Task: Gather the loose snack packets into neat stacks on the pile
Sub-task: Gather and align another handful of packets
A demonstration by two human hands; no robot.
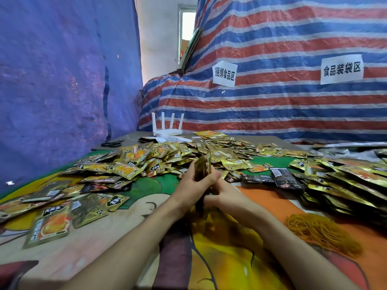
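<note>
Work surface: one table under a cartoon-print cloth (146, 216), closed in by a blue tarp (52, 80) on the left and a striped tarp (293, 101) behind.

Item in hand: one stack (202, 167) of gold packets, held on edge above the cloth at mid-table. The left hand (193, 182) is clamped round its upper part. The right hand (223, 196) is closed on its lower end, just below and nearer than the left, and the two hands touch. The packets in the stack sit too tight to count.

Step, in my judgement: a gathered handful is being squared up. The next move calls for levelling the edges, then laying the stack flat on the pile without disturbing what lies there.

Counts, working outward from the grip:
- Loose pile (188, 151) just beyond the grip and spreading left: too many packets to count.
- Black packets (280, 177) just right of the grip: three or four visible.
- Ordered rows (345, 174) further right: overlapping, not countable.
- Rubber bands (318, 231), one orange heap, right of the grip on the near side.
- Scissors (112, 144): one pair, far left.
- Router (167, 127): one, with four antennas, well beyond the grip.
- Paper signs (224, 74): two, on the striped tarp.
</note>
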